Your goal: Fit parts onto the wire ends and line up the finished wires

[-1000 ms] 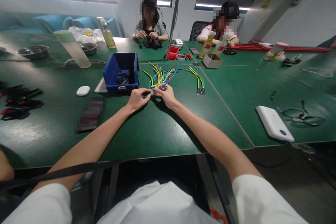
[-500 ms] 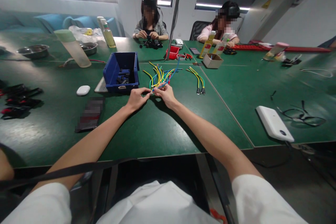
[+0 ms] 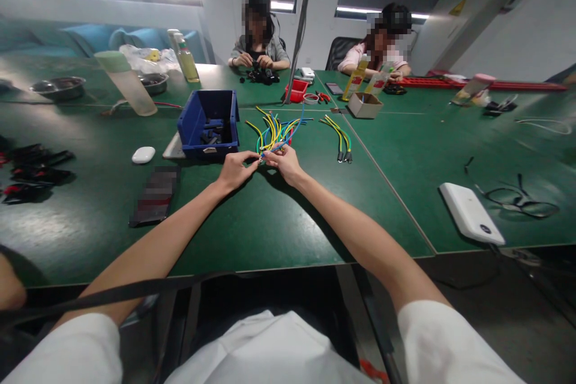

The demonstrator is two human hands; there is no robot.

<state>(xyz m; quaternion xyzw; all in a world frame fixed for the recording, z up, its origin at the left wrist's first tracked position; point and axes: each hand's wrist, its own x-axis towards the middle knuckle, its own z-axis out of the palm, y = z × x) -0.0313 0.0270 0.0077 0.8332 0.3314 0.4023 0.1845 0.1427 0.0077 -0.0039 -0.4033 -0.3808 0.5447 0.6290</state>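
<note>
Barely anything's shifting since earlier: left hand [image 3: 237, 170] and right hand [image 3: 285, 162] are pinching a thin blue plastic-coated wire [image 3: 281, 146] near its shiny metal tip [image 3: 261, 159], over the green tabletop [image 3: 270, 222]. Looking light, bendy; I'd be gripping there.

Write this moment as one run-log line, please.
right hand: grip on blue wire | left hand: grip on metal wire end | nearby: wire pile, blue bin

White power bank [image 3: 470, 211] near eyeglasses [image 3: 517, 198], green-capped bottle [image 3: 131, 85]
</note>
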